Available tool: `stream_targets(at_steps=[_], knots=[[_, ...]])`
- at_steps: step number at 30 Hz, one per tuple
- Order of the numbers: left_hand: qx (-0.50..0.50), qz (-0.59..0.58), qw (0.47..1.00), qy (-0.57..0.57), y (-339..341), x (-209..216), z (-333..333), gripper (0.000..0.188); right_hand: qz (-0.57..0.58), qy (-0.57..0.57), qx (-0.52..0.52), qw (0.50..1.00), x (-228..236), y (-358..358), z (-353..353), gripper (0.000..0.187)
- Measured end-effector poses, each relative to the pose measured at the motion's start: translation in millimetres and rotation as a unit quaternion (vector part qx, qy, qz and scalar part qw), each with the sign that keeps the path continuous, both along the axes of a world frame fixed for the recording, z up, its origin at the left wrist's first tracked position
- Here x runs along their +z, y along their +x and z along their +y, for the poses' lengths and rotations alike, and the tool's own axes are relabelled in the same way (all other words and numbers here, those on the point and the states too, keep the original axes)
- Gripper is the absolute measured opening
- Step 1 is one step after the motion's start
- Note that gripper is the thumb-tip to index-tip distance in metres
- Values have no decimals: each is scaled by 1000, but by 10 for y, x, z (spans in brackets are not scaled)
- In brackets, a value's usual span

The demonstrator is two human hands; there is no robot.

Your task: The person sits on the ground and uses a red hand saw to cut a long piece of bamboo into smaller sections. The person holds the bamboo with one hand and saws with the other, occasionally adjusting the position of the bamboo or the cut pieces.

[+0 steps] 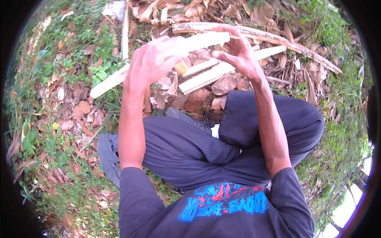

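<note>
My left hand (156, 57) is closed around the middle of a long pale strip of wood (208, 39), which slants from the lower left up to the right. Its other end (105, 85) sticks out past my left wrist. Around the strip's right end curves my right hand (240, 53), thumb and fingers apart, with no clear grip on it. Beneath my left hand shows a small orange-brown piece (181, 68) whose kind I cannot make out. Below the hands, another pale wood strip (206, 77) and a shorter one (202, 67) lie on the leaves.
A long stick with brown edges (295, 43) lies beyond my right hand. Another pale stick (125, 33) points away at the far left, near a whitish plastic scrap (115, 10). Dry leaves (196, 101) and green plants cover the ground. My crossed legs (186, 139) are close below the wood.
</note>
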State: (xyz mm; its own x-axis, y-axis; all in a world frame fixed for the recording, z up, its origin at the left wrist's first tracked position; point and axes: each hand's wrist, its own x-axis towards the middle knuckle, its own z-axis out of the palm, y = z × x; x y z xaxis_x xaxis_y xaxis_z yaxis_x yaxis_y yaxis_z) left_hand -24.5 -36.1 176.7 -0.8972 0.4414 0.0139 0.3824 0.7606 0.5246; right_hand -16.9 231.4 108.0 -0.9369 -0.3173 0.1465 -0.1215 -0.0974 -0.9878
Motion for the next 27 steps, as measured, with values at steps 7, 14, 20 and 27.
stream_targets(at_steps=[7, 14, 20, 27], knots=[[-24, -54, 998, -9, -31, 123, 68, 37, -7, 60, -6, 998, 1, -42, 18, 50], [-8, -67, 998, -12, -45, 116, 116, 38, 39, 36, -72, 996, -70, -31, -52, 63], [1, -86, 996, -7, -31, 125, 142, 38, 9, 14, -25, 1000, -42, -38, 17, 55], [0, -45, 999, 14, -19, 22, 84, 38, -24, 24, -52, 998, -21, -19, -21, 52]])
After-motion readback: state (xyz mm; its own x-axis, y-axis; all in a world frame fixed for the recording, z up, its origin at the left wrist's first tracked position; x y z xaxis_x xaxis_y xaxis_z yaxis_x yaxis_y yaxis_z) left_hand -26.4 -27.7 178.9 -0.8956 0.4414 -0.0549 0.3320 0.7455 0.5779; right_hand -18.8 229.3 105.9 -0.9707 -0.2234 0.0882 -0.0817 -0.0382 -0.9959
